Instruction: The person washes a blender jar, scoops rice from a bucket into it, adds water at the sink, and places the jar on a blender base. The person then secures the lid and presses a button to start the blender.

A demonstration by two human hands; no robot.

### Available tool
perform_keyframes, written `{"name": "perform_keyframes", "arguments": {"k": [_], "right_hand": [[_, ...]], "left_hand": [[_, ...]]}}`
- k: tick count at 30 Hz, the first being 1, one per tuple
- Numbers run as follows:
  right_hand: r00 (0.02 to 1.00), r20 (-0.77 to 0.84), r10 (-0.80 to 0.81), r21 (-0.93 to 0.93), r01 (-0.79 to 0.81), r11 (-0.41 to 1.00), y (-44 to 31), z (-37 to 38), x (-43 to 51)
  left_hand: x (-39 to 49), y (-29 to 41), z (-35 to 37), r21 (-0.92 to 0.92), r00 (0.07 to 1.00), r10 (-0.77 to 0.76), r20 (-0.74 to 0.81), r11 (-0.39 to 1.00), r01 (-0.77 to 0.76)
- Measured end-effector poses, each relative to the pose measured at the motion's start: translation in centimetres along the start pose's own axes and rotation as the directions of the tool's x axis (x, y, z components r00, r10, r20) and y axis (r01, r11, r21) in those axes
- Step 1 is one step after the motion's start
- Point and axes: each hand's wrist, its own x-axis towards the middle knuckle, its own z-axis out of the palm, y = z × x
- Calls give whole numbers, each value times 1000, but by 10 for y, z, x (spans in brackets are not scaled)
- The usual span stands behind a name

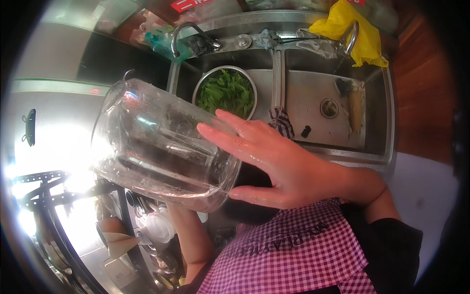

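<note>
Tilted across the left half of the view is a large clear jar [158,143], wet and with droplets on its wall. My right hand [268,161] is wet and spread around its near end, the fingertips on the upper side and the thumb at the lower edge. My left forearm [192,235] reaches up beneath the jar, but the left hand itself is hidden. Beyond the jar, leafy greens [227,92] fill a round metal bowl [255,96] in the left basin of a steel sink [279,79].
Two curved faucets [176,38] [353,36] rise behind the basins; a yellow plastic bag [361,40] drapes over the right one. A striped cloth [281,121] lies at the divider's near end. Metal shelving with kitchenware [121,235] stands at lower left.
</note>
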Motion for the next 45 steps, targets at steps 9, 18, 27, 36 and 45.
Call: {"name": "perform_keyframes", "arguments": {"k": [9,18,27,36,45], "right_hand": [[991,-103,-81,-116,69,991,-8,11,4],[993,-117,2,-88,-12,996,0,4,10],[981,-125,149,150,-130,980,24,-10,21],[971,-209,117,282,-55,958,54,-14,25],[974,-148,174,422,-96,901,65,-23,19]], "left_hand": [[-12,-8,-14,-143,993,-111,44,983,116],[-5,-18,-28,-214,983,-175,56,960,183],[10,-18,-40,-264,983,-174,63,947,184],[12,-4,-35,156,983,176,-59,974,-166],[3,-3,1,191,908,327,-263,940,-283]]}}
